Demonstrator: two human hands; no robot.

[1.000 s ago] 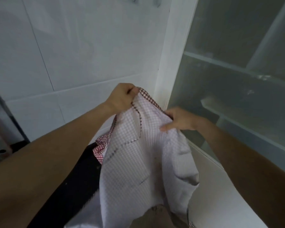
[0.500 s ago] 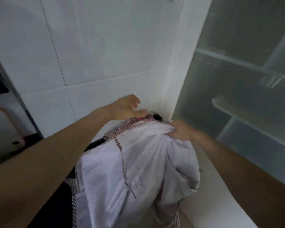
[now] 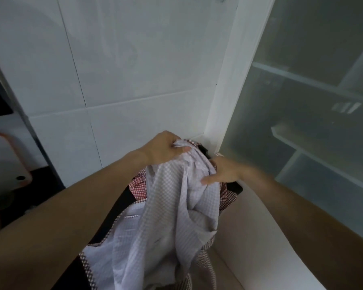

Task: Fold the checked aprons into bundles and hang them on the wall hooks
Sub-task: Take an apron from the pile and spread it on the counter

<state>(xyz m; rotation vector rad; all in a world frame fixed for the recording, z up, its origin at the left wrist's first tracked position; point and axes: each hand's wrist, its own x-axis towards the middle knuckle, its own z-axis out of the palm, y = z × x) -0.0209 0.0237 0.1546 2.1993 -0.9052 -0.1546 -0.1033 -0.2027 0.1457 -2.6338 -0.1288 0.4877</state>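
Head view looked down on both bare arms reaching into a corner, and the pale checked apron (image 3: 166, 216) was the thing to watch. It hung bunched in front of the person, its gathered top raised just beside the white corner post (image 3: 224, 97) and its loose folds trailing down toward the bottom edge of the frame. The left hand (image 3: 161, 149) was clamped on that gathered top, fingers curled round the cloth with a thumb pressed across it, close to the foot of the post. The right hand (image 3: 224, 172) sat just below and to the right of it, fingers fairly straight and laid against the side of the bunch, thumb pointing back across the fabric; whether it actually pinched any cloth could not be told, as it was a little blurred. Under the pale apron, red checked fabric (image 3: 138, 186) peeked out on the left of the bundle and again at its right edge, with a dark strap or band (image 3: 122, 199) running down beneath. A small black piece (image 3: 204, 152) showed right at the base of the post, behind the cloth. Left of the post ran a white tiled wall (image 3: 113, 70); right of it stood a frosted glass panel (image 3: 302, 122) with shelves dimly visible behind. Below the post, a white ledge (image 3: 260, 237) stretched toward the lower right.
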